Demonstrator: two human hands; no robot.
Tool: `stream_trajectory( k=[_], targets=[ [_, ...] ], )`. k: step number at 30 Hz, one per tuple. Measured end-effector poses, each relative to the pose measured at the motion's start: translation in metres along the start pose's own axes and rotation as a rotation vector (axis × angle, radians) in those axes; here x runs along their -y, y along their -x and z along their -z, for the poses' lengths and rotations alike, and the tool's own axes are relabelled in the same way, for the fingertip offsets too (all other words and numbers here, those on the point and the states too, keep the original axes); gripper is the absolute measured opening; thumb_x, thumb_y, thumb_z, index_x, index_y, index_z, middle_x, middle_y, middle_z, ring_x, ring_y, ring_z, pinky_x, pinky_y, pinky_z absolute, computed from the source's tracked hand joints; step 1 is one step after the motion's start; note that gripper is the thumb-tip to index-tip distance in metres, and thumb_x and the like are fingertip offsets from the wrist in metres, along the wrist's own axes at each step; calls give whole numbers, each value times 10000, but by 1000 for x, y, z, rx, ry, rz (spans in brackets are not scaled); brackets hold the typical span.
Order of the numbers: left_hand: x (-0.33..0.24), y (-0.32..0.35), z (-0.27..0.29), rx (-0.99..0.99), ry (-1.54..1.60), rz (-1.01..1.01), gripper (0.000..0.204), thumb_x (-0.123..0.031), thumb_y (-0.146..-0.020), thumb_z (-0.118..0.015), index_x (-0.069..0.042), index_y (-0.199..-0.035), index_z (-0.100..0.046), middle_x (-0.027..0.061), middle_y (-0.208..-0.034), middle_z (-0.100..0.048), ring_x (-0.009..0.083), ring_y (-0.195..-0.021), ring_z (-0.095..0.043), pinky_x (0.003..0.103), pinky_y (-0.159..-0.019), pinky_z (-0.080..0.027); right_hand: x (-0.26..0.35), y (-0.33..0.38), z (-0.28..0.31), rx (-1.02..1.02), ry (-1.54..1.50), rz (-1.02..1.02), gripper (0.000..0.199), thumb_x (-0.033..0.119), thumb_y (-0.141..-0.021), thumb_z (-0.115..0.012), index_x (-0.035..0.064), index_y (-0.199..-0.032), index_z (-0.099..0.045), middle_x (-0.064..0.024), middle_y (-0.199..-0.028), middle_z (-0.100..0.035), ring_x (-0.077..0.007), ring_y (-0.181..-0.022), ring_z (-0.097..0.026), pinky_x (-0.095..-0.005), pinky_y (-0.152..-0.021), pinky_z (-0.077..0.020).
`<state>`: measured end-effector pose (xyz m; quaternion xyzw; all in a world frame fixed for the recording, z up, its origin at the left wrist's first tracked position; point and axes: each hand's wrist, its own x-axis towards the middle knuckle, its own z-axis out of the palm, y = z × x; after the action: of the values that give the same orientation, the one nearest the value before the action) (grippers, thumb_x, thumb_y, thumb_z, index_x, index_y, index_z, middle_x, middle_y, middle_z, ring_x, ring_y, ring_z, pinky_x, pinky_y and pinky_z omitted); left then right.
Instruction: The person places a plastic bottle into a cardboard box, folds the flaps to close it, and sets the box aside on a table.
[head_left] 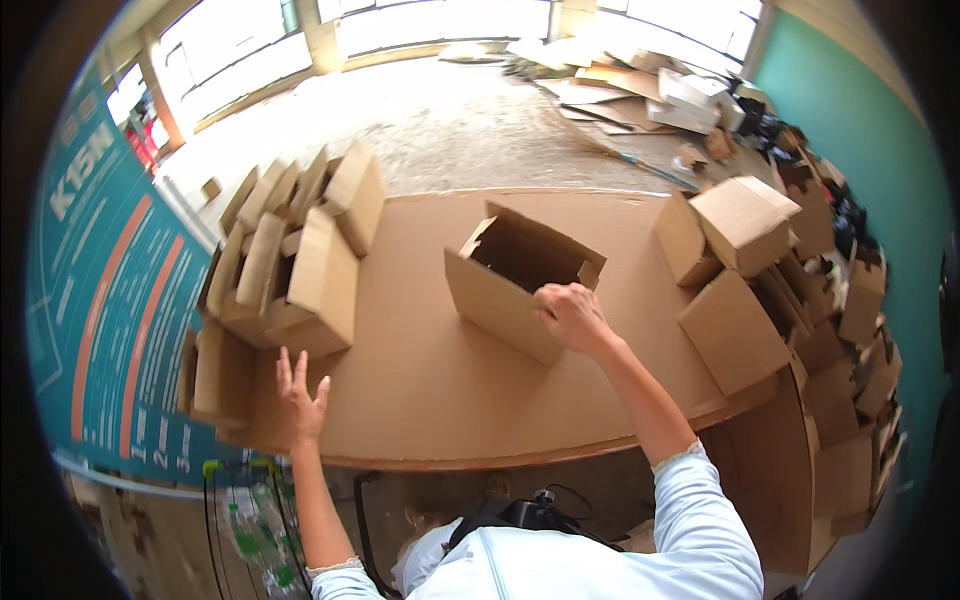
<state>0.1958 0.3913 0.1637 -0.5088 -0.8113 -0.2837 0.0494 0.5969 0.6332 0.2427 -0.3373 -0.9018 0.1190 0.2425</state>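
Observation:
An open-topped brown cardboard box (505, 305) stands in the middle of the cardboard-covered table (430, 400), its inside dark. Closed around the upper edge at its near right corner is my right hand (574, 316); the fingertips are partly hidden. My left hand (302, 398) is open with fingers spread, holding nothing, over the table's near left part. It is nearest to a group of open cardboard boxes (325, 270) packed close together on the left. One more open box (225, 375) sits at the near left corner, just left of that hand.
More boxes (740, 335) are piled at the table's right end, with a heap of cartons (840, 390) beyond. A teal printed banner (100, 300) stands at the left. Flattened cardboard (610, 95) and a broom (650, 168) lie on the far floor. Plastic bottles (260, 530) are below left.

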Motion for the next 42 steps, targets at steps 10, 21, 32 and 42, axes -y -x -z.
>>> stream_trajectory(
  k=[10, 21, 32, 42],
  targets=[
    [127, 161, 92, -344, 11, 380, 352, -135, -860, -657, 24, -1173, -626, 218, -1303, -564, 378, -1189, -542, 435, -1018, -421, 150, 32, -31, 285, -84, 249, 72, 112, -818, -668, 68, -873, -654, -63, -800, -635, -276, -699, -591, -387, -688, -472],
    [431, 534, 85, 260, -318, 1549, 531, -357, -760, -692, 7, -1138, -613, 253, -1087, -656, 456, -1026, -612, 503, -866, -493, 254, 30, -36, 384, 76, 259, 98, 109, -782, -699, 53, -861, -680, -53, -831, -651, -244, -895, -594, -377, -897, -451],
    [435, 565, 55, 126, -121, 1547, 462, -151, -538, -805, 22, -946, -674, 192, -971, -706, 368, -942, -660, 445, -823, -506, 284, 44, -34, 418, 392, 42, 142, 98, -689, -751, 37, -795, -679, -84, -786, -625, -273, -892, -576, -397, -915, -463],
    [383, 535, 66, 151, -382, 1428, 536, -145, -639, -837, 50, -1069, -583, 203, -1047, -658, 388, -930, -657, 436, -842, -511, 286, 40, -45, 435, 407, -45, 110, 107, -753, -726, 25, -731, -656, -96, -798, -636, -278, -914, -597, -389, -916, -467]
  ],
)
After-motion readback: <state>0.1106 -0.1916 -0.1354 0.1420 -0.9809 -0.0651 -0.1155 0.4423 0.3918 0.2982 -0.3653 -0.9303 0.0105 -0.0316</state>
